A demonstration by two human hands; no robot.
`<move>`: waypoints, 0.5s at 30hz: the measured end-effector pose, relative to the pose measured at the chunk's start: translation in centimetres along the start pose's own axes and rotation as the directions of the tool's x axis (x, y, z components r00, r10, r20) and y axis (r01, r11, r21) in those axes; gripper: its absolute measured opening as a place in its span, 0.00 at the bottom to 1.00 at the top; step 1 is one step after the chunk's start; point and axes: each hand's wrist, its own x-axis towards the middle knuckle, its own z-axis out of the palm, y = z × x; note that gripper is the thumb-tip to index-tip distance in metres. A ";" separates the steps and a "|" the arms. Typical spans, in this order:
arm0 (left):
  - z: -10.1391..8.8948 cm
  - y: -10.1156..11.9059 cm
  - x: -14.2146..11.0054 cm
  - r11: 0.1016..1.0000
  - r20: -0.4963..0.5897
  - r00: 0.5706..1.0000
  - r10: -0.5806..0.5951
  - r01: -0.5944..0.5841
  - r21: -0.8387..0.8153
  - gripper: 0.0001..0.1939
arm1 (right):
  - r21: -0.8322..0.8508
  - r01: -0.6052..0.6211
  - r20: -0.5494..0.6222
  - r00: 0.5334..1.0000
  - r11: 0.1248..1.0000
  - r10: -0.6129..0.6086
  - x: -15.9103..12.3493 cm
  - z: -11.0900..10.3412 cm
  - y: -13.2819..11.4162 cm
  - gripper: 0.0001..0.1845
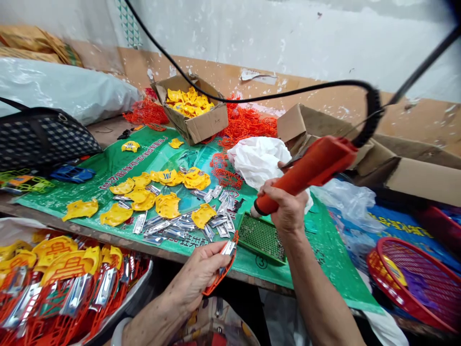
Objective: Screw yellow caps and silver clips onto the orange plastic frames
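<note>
Hands (207,264) (290,209) hold screwdriver (306,175) and orange frame (218,283) near a circled “3” (261,262).

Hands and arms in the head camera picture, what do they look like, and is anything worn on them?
The left hand and right hand are bare, without gloves. No sleeves show on the left forearm or right forearm. A smooth, pale band circles the left forearm; nothing is visibly worn on the right.

1 checkered bag (50,137), left; 1 red basket (384,287), right.
</note>
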 end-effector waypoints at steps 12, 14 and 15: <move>-0.2 -2.0 0.8 0.989 0.097 0.993 0.060 -0.047 -0.139 0.08 | 0.170 -0.095 0.201 0.978 0.981 0.060 -6.0 1.3 -5.5 0.29; 0.0 -1.7 0.6 0.991 0.086 0.994 0.061 -0.050 -0.121 0.08 | 0.163 -0.099 0.202 0.977 0.982 0.065 -6.3 1.5 -5.3 0.30; 0.0 -1.5 0.5 0.993 0.081 0.995 0.058 -0.048 -0.112 0.08 | 0.165 -0.100 0.202 0.977 0.981 0.066 -6.4 1.6 -5.2 0.31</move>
